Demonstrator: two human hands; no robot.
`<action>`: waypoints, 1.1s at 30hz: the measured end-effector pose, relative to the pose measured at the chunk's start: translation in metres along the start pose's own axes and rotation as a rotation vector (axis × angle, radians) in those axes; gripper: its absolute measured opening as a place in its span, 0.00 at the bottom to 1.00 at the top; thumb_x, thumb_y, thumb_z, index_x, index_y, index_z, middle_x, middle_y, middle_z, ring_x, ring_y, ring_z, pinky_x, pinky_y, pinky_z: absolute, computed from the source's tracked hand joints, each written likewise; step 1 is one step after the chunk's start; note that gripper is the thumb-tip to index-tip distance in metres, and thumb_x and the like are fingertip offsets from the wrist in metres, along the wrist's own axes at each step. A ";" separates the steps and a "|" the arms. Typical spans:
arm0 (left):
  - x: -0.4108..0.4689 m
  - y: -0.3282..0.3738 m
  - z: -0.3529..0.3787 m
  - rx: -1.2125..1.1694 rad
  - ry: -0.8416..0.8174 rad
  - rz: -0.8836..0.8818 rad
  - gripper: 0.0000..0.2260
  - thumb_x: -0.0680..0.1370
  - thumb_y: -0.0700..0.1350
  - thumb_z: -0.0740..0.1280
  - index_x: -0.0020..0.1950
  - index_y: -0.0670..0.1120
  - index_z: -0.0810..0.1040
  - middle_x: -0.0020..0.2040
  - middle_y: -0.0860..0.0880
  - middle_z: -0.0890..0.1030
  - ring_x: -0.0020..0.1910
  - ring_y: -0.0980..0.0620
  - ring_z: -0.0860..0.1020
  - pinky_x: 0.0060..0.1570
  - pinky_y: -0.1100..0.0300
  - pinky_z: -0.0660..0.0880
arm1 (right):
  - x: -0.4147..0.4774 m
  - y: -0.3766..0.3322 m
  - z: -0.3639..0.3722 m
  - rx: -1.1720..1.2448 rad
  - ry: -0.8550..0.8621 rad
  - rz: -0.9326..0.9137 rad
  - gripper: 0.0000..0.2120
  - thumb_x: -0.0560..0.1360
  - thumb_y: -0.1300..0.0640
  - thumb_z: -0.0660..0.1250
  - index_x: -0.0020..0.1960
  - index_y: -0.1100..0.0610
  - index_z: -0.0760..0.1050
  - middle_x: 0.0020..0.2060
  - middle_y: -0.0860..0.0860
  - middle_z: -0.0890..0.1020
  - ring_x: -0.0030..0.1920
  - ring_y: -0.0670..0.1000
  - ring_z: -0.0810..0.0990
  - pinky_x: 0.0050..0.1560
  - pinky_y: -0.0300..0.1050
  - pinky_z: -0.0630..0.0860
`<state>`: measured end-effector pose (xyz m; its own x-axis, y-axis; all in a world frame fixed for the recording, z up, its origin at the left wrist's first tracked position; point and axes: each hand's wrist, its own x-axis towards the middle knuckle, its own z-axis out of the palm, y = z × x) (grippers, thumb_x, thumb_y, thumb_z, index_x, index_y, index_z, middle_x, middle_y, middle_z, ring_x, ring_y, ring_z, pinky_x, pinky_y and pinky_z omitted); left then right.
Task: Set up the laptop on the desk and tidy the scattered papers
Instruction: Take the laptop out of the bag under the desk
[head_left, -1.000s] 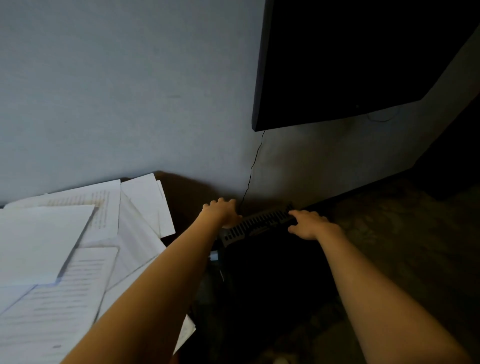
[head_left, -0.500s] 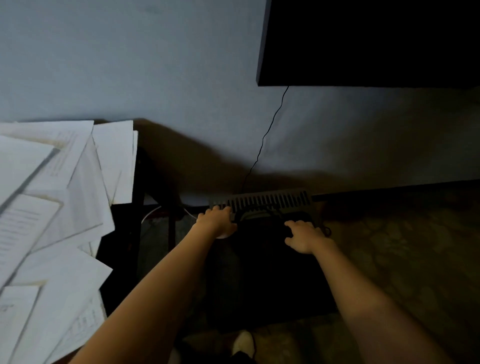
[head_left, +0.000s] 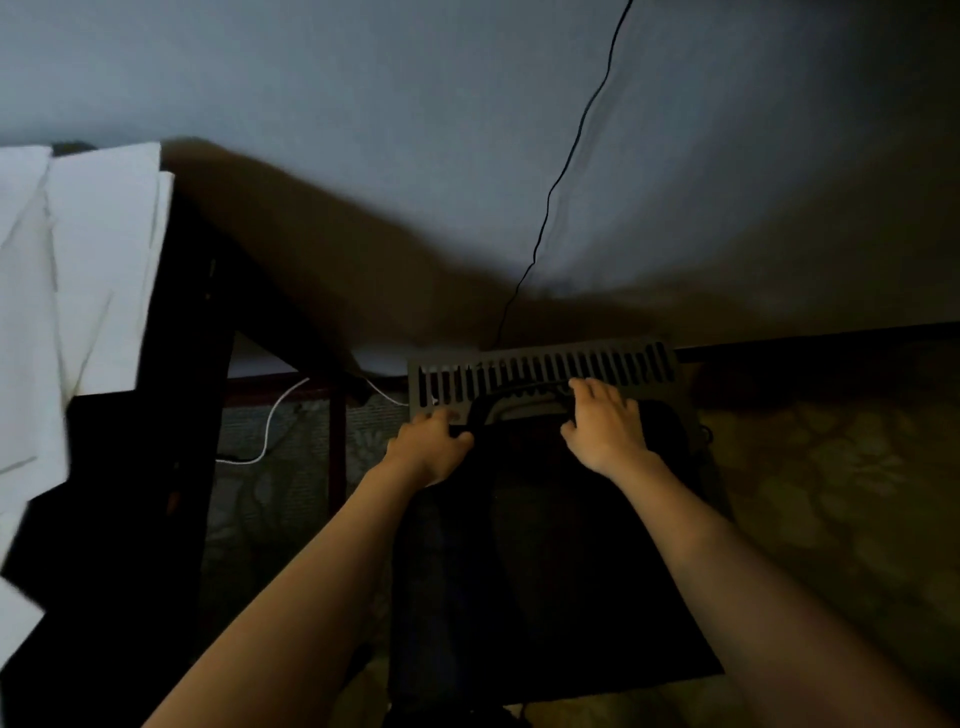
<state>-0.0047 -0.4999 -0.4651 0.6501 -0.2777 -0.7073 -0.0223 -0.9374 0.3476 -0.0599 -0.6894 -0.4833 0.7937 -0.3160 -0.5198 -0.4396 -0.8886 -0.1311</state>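
papers (head_left: 104, 260): white, faint grey fold lines
desk (head_left: 130, 519): near black; leg and crossbar dark red-brown
wall (head_left: 363, 104): pale blue-grey, brown shadow band low down
wall cable (head_left: 566, 156): black
floor cable (head_left: 267, 431): white
slotted panel (head_left: 545, 364): grey, one row of dark vertical slots
bag (head_left: 545, 571): plain black, handle black too
floor (head_left: 831, 493): dull olive-brown, blotchy floral pattern; grey-green under the desk

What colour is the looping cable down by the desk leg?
White. The cable shows best in the head view, the only one.
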 end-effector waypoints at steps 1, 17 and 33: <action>0.007 -0.001 0.006 0.000 0.007 0.008 0.23 0.80 0.53 0.58 0.74 0.48 0.61 0.73 0.42 0.63 0.70 0.40 0.64 0.69 0.45 0.63 | 0.010 0.002 0.003 -0.021 0.001 0.001 0.28 0.80 0.53 0.59 0.76 0.55 0.53 0.74 0.54 0.59 0.74 0.56 0.58 0.71 0.53 0.58; 0.026 -0.003 0.033 -0.012 0.168 -0.011 0.14 0.81 0.51 0.56 0.66 0.50 0.68 0.66 0.45 0.72 0.69 0.45 0.65 0.71 0.38 0.52 | 0.054 -0.019 0.009 0.001 0.009 0.025 0.09 0.77 0.51 0.65 0.46 0.57 0.75 0.40 0.52 0.76 0.46 0.54 0.78 0.42 0.45 0.73; -0.116 0.024 0.012 -0.180 0.301 0.074 0.11 0.81 0.45 0.57 0.63 0.51 0.71 0.59 0.48 0.77 0.62 0.48 0.71 0.66 0.50 0.54 | -0.088 -0.039 -0.081 0.559 0.106 0.068 0.12 0.67 0.67 0.62 0.29 0.57 0.64 0.27 0.54 0.67 0.31 0.54 0.68 0.35 0.41 0.63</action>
<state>-0.0896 -0.4931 -0.3819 0.8467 -0.2444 -0.4725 0.0390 -0.8573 0.5134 -0.0785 -0.6542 -0.3643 0.7811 -0.4231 -0.4591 -0.6237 -0.5630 -0.5423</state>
